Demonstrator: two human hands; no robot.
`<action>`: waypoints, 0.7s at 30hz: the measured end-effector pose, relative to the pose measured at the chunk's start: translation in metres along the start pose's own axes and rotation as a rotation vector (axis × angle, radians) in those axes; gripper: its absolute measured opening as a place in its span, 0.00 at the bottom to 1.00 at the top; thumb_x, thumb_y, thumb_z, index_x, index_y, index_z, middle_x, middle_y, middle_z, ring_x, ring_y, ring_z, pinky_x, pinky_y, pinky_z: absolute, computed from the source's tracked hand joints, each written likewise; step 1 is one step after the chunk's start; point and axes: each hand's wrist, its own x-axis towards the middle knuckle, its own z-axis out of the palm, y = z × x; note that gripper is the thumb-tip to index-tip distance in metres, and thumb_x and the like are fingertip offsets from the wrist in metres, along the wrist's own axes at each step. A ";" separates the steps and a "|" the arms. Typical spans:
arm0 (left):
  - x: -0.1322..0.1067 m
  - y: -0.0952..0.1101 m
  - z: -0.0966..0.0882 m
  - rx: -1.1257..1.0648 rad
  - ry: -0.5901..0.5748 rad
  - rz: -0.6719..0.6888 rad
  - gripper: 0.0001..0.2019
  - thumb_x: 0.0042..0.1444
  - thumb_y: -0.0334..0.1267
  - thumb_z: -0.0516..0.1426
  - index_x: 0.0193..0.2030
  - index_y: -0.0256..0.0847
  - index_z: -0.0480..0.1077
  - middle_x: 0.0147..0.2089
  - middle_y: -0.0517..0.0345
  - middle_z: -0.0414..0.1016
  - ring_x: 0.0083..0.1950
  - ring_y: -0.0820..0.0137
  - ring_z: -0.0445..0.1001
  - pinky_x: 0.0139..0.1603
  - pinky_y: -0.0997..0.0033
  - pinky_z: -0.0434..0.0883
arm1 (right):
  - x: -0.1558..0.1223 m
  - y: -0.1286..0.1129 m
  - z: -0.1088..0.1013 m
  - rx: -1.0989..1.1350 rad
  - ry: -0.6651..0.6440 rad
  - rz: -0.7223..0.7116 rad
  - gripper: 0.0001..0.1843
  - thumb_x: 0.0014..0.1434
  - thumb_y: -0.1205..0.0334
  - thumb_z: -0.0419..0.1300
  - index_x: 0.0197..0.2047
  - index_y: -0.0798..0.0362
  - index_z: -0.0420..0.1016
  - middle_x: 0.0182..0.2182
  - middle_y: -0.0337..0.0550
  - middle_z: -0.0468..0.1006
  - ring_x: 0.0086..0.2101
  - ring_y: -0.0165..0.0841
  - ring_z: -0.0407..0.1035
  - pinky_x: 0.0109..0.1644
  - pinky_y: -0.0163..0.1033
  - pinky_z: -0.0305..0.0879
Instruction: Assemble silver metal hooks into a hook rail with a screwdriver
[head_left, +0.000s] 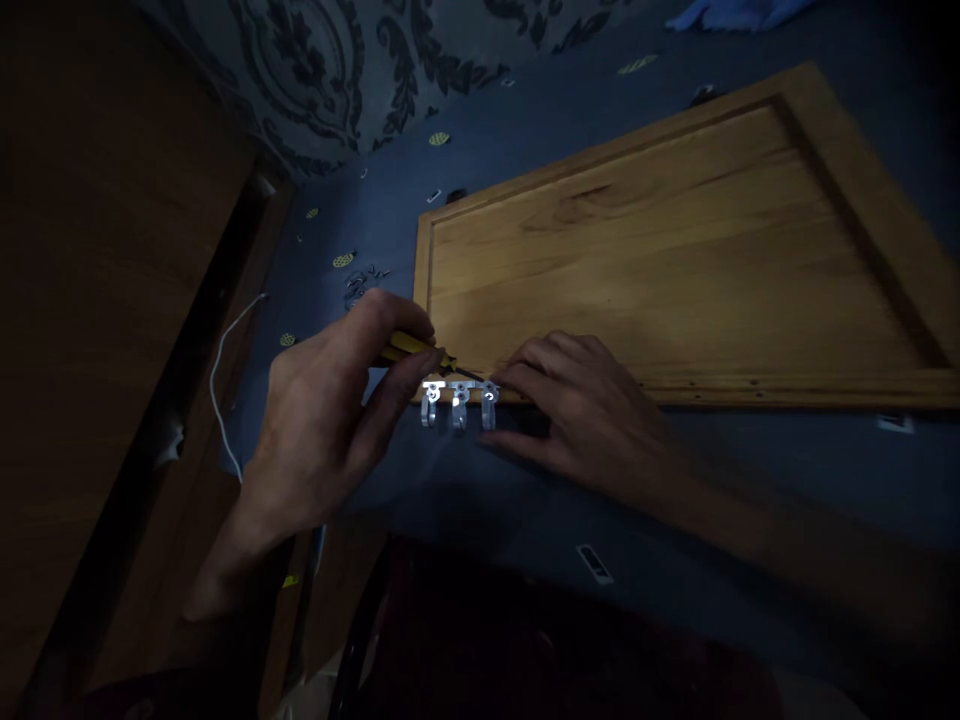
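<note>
- The left hand (322,410) is grasping a yellow-handled screwdriver (409,344), thumb and fingers closing around the handle while the dark shaft is sticking out towards the right hand (592,410).
- The screwdriver is slanting down over a shiny strip of three hooks (460,390), its tip ending by the hook nearest the right hand; from where I'm standing, I cannot tell whether it is biting into a screw.
- The hook strip is lying along the near edge of the wooden panel (637,250), at its left end, with the hooks pointing towards the person.
- The right hand is keeping a loose, partly open curl: its fingers are resting over the panel's near edge, fingertips just beside the strip's right end, and the thumb is reaching below. I cannot tell if it is pinching the strip.
- The panel, with its raised frame, is lying flat on the blue tabletop (795,455).
- The tabletop is also bearing a small scatter of dark metal pieces (364,283), sitting loose beyond the left hand.
- A white cable (213,380) is curving past the tabletop's left side, and a blue cloth (739,12) is lying at the far edge.
</note>
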 end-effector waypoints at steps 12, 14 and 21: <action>0.008 0.001 0.000 0.036 -0.063 0.101 0.04 0.69 0.34 0.56 0.47 0.46 0.72 0.38 0.59 0.79 0.37 0.66 0.79 0.35 0.66 0.76 | 0.000 0.000 0.000 0.003 -0.002 0.002 0.27 0.67 0.37 0.58 0.45 0.54 0.78 0.40 0.50 0.77 0.42 0.44 0.69 0.46 0.48 0.63; 0.008 0.001 -0.001 0.063 -0.077 0.102 0.04 0.69 0.34 0.56 0.47 0.46 0.72 0.38 0.59 0.79 0.37 0.66 0.80 0.34 0.66 0.76 | 0.000 0.000 0.000 0.004 -0.012 0.006 0.27 0.67 0.36 0.57 0.45 0.54 0.78 0.40 0.50 0.77 0.42 0.44 0.69 0.46 0.48 0.63; 0.017 0.003 -0.009 0.038 -0.222 0.181 0.06 0.70 0.32 0.53 0.46 0.46 0.70 0.41 0.57 0.80 0.40 0.64 0.81 0.32 0.64 0.77 | 0.000 0.000 -0.001 0.016 0.006 -0.011 0.26 0.68 0.37 0.56 0.45 0.54 0.76 0.40 0.50 0.77 0.42 0.44 0.69 0.47 0.48 0.63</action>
